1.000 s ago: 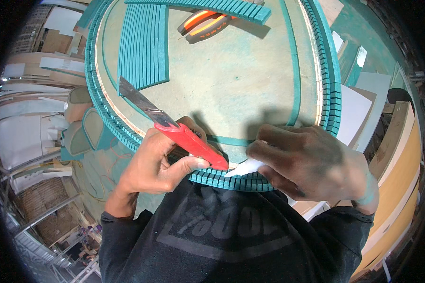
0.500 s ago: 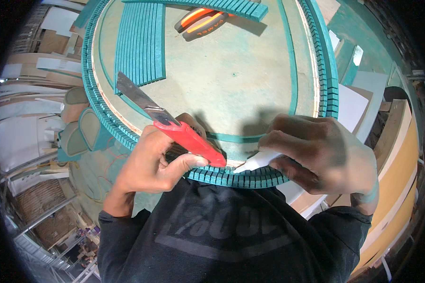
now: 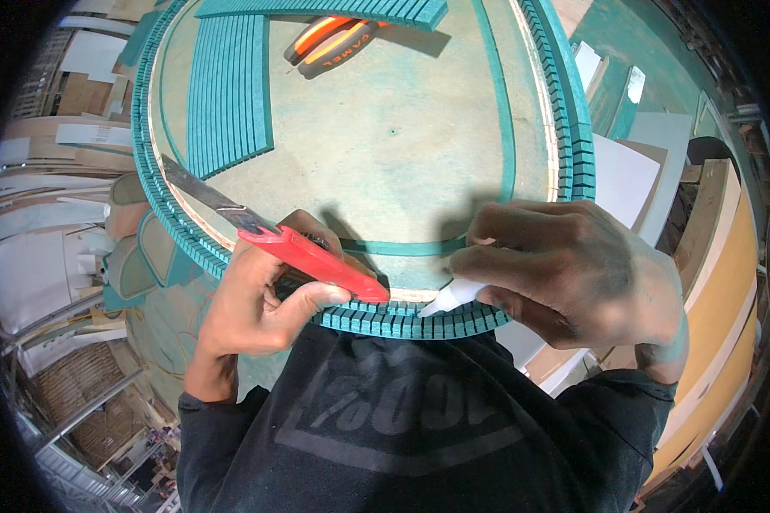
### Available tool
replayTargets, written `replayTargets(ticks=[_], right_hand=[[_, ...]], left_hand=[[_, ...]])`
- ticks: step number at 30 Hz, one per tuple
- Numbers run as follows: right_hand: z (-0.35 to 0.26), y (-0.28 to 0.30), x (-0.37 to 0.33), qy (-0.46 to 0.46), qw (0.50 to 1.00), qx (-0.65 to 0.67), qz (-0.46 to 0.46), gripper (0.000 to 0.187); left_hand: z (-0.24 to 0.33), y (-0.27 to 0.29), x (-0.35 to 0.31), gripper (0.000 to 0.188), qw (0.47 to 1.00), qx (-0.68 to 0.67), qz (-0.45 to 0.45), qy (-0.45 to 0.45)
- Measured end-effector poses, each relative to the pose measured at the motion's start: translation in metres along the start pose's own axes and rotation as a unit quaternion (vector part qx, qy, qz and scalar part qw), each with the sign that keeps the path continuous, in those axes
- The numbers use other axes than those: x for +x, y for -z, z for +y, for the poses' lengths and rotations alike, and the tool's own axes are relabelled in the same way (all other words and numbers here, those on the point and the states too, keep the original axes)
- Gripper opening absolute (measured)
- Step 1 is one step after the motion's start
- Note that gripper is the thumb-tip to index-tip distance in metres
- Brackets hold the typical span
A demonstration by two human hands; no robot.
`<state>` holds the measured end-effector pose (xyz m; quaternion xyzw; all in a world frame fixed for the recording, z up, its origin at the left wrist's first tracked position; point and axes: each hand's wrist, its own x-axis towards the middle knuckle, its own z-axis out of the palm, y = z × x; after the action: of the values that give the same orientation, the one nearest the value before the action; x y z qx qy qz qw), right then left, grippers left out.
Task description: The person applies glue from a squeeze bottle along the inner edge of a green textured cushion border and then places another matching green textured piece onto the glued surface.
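A: So what's being worked on here?

B: Mostly the big rounded panel (image 3: 393, 162). Its rim is wrapped in slotted teal strips (image 3: 411, 327), two rows at the near edge. A loose slotted sheet (image 3: 228, 94) is laid on the panel's far left, with another slotted piece (image 3: 342, 8) across the panel's far end.

A: And the hands?

B: Both are held at the panel's near edge, the right hand (image 3: 573, 269) toward its right, the left hand (image 3: 265, 299) toward its left. A red cutter (image 3: 316, 263) is gripped in the left one, fingers curled round the handle, blade pointed out over the panel's left side. Orange-and-black pliers (image 3: 338, 51) are parked near the panel's far end, partly covered by that slotted piece.

A: What's the white bit, and which step is this?

B: A white nozzle (image 3: 453, 295), pinched between right thumb and fingers, tip brought to the seam between the two rows on the panel's near rim. Whether contact is made can't be told. Gluing the seam, at a guess.

A: Next move?

B: Probably the nozzle needs to be guided along the seam, squeezed evenly, with the blade kept clear of the right fingers.
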<state>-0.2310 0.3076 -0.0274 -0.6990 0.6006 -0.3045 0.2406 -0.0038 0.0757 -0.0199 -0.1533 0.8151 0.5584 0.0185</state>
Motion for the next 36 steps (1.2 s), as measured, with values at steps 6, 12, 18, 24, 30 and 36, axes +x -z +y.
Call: replayTargets(ticks=[6, 12, 18, 24, 30, 36], right_hand=[[0.012, 0.002, -0.002, 0.037, 0.999, 0.015, 0.002, 0.029], [0.014, 0.001, -0.012, 0.016, 0.993, 0.120, 0.001, 0.023], [0.000, 0.009, -0.010, -0.035, 0.985, 0.141, -0.090, 0.021], [-0.008, 0.013, -0.018, -0.017, 0.994, 0.077, -0.075, 0.023], [-0.009, 0.013, -0.023, -0.075, 0.990, 0.099, -0.072, 0.023], [-0.015, 0.016, -0.032, -0.084, 0.993, 0.073, -0.049, 0.026]], left_hand=[[-0.002, 0.000, -0.003, 0.024, 1.000, 0.011, 0.001, -0.004], [0.010, 0.007, 0.000, 0.040, 0.996, 0.069, -0.046, 0.039], [0.003, -0.001, -0.005, 0.046, 0.997, -0.005, 0.000, 0.075], [0.008, 0.000, -0.002, 0.043, 0.999, 0.011, -0.007, 0.049], [0.016, -0.009, 0.005, 0.035, 1.000, -0.004, 0.002, 0.011], [0.025, -0.021, 0.015, 0.019, 0.997, -0.053, -0.041, 0.038]])
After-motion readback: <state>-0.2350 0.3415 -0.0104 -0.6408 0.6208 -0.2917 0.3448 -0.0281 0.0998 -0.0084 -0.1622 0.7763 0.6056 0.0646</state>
